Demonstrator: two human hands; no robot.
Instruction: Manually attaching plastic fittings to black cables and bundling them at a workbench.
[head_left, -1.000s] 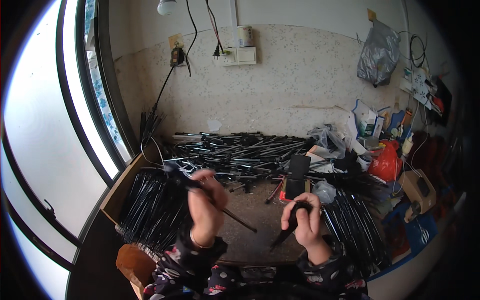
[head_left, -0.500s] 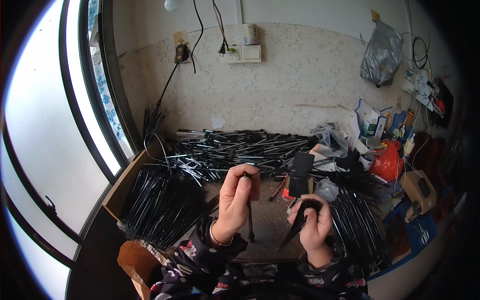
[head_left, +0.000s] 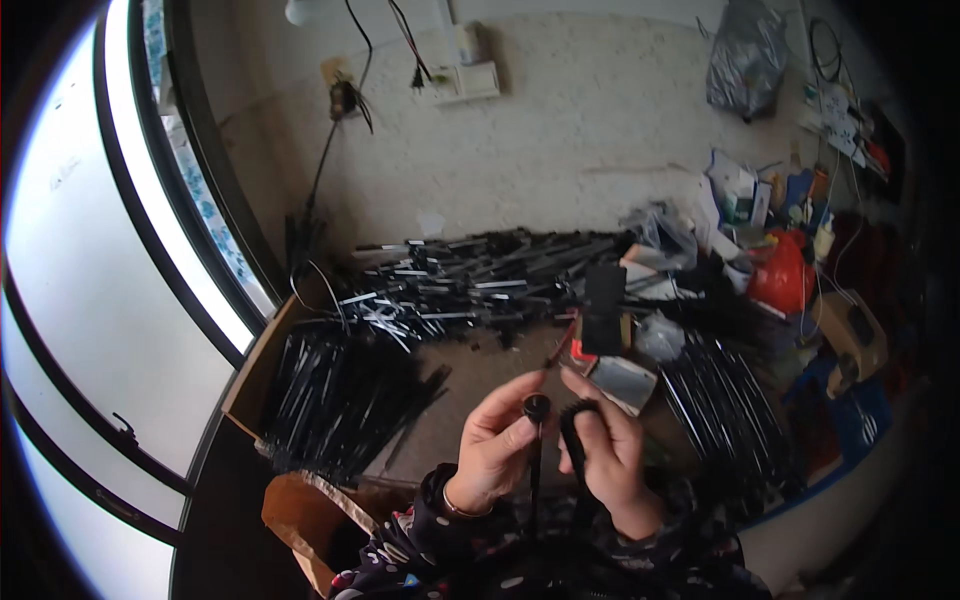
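My left hand (head_left: 488,452) is closed round a thin black rod (head_left: 536,462), which hangs nearly upright with its round end at the fingertips. Close beside it, my right hand (head_left: 618,462) grips a dark bundle of thin black strands (head_left: 574,436) whose bristly tips show above the thumb. How many strands there are cannot be told. The fingertips of both hands are near each other over the brown tabletop (head_left: 452,362). Just beyond the right hand lies a small tray with a pale grey inside (head_left: 622,380), next to an upright black block (head_left: 604,308).
Loose black rods (head_left: 480,285) are heaped along the wall. More black pieces lie in piles at left (head_left: 340,405) and right (head_left: 728,400). A wooden board (head_left: 262,375) edges the left side, above a brown paper bag (head_left: 300,505). A red plastic bag (head_left: 782,272) sits at right.
Both hands have come closer together, the right one moving left and turning its bundle more upright. The left hand has lowered and shifted slightly right. The view has tilted, and the grey-lined tray now shows.
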